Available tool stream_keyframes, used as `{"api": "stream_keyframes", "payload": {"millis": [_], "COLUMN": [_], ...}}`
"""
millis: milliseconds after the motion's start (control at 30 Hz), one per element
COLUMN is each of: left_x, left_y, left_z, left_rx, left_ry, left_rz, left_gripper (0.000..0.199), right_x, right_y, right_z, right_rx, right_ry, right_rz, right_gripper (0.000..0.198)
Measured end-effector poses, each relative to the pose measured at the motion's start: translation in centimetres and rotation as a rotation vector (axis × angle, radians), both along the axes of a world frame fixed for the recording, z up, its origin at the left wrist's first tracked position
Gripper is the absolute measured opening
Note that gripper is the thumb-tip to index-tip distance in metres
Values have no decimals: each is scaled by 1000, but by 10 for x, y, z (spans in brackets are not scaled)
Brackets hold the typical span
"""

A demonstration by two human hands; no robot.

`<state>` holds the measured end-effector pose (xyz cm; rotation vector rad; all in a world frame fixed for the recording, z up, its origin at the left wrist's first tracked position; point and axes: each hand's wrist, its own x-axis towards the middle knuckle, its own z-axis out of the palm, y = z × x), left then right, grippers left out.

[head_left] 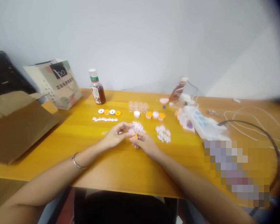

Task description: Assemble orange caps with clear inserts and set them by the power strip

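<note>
Over the middle of the table, my left hand (115, 136) and my right hand (146, 145) meet with fingertips pinched. Between the left fingers is a small clear-and-white round piece (131, 131), blurred. An orange cap (135, 136) shows at the right fingertips, touching or very close to that piece. Just behind the hands lies a pile of small white rings (138, 126). A second pile of white rings (163, 134) is to the right. A row of small white pieces (105, 119) lies to the left, with orange and white round caps (109, 112) behind it.
Clear cups (138, 106), a white cap (137, 114) and orange-topped round containers (155, 115) stand behind the hands. Two drink bottles, one at left (98, 90) and one at right (178, 90), stand farther back. A cardboard box (21, 124), paper bag (58, 82), white tray (199, 119) and cables (252, 124) flank them.
</note>
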<state>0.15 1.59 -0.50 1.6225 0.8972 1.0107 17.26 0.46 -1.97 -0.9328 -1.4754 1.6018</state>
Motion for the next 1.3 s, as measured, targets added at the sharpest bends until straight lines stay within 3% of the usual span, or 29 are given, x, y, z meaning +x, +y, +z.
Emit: {"api": "stream_keyframes", "payload": {"millis": [167,367,500,867,1000,1100,1167,1300], "left_x": [-3,-5,-7,-1,2,3,2,-1], "left_y": [-2,-5,-6,-10,-13,-13,-11,-8], "left_z": [4,7,9,8,0,-2,0,7], "left_rx": [-23,-89,-96,137,151,154,140,51], "left_ry": [-59,-175,-169,162,201,176,123,-17], "left_rz": [-110,-221,-255,28,124,174,115,-153], "left_gripper": [33,35,37,26,25,27,28,42], "right_x": [2,2,1,-2,-4,-3,-2,0], "right_y": [-2,-8,-10,-11,-15,-14,-13,-12], "right_z": [3,4,5,8,12,12,12,11], "right_rx": [-80,-252,-285,22,114,103,52,-9], "right_ry": [52,285,332,-16,-69,-65,-28,30], "right_rz": [78,198,227,1,-62,-37,12,30], "right_gripper": [24,26,26,23,25,25,22,22]}}
